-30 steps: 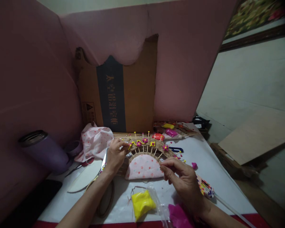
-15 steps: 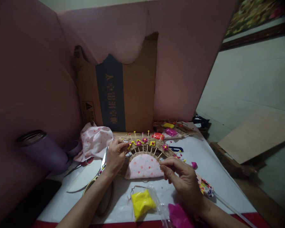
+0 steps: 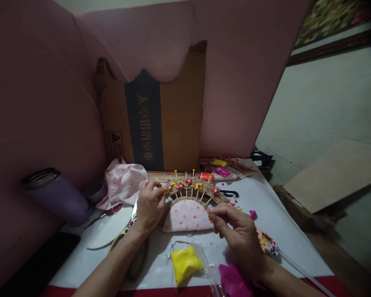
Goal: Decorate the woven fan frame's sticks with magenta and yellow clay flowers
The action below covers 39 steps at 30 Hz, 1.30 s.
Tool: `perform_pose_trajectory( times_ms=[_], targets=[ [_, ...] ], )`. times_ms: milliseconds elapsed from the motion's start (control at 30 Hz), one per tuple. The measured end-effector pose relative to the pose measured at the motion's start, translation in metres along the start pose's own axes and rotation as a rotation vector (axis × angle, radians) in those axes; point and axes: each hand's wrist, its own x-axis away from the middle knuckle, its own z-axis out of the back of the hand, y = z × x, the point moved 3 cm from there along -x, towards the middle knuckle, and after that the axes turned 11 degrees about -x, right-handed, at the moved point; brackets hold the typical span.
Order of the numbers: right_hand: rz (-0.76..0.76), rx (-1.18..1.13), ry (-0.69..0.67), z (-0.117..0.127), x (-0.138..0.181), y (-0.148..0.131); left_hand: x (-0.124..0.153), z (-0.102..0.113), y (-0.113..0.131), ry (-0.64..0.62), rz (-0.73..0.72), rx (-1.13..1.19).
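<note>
A half-round craft piece (image 3: 188, 192) made of sticks woven with twine stands in front of me, a pink dotted fabric panel (image 3: 188, 215) at its base. Small magenta-and-yellow clay flowers and a wavy yellow clay strip (image 3: 175, 184) decorate its arch; several stick tips carry coloured beads. My left hand (image 3: 150, 206) is closed at the arch's left side, fingertips at the strip's end. My right hand (image 3: 236, 227) pinches thumb and forefinger together by the panel's right corner. Whatever lies between those fingertips is too small to make out.
Near me lie a yellow clay packet (image 3: 185, 266) and magenta clay (image 3: 233, 280). Scissors (image 3: 120, 237), crumpled dotted fabric (image 3: 125, 181) and a purple tumbler (image 3: 55, 198) are on the left. Behind stands a cardboard sheet (image 3: 182, 123); more clay packets (image 3: 221, 171) sit back right.
My left hand has shifted very slightly, its fingers a little more bent at the arch's left side. The right hand and the craft piece look practically unchanged.
</note>
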Motion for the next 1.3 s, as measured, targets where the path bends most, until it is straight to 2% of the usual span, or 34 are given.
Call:
perform_pose_trajectory(
  times_ms=[600, 767, 1033, 1300],
  targets=[
    [0.02, 0.008, 0.005, 0.0006, -0.0001, 0.0005, 0.0021, 0.0058, 0.0043, 0.029, -0.094, -0.125],
    [0.016, 0.01, -0.003, 0.0009, 0.001, 0.002, 0.0015, 0.003, 0.0041, 0.003, -0.084, -0.127],
    [0.018, -0.004, 0.002, 0.0002, -0.0004, -0.0007, 0.0012, 0.0039, 0.0013, 0.033, -0.045, -0.11],
    [0.004, 0.005, 0.006, 0.0006, 0.0007, 0.0009, 0.0002, 0.0034, 0.003, 0.026, -0.072, -0.116]
  ],
)
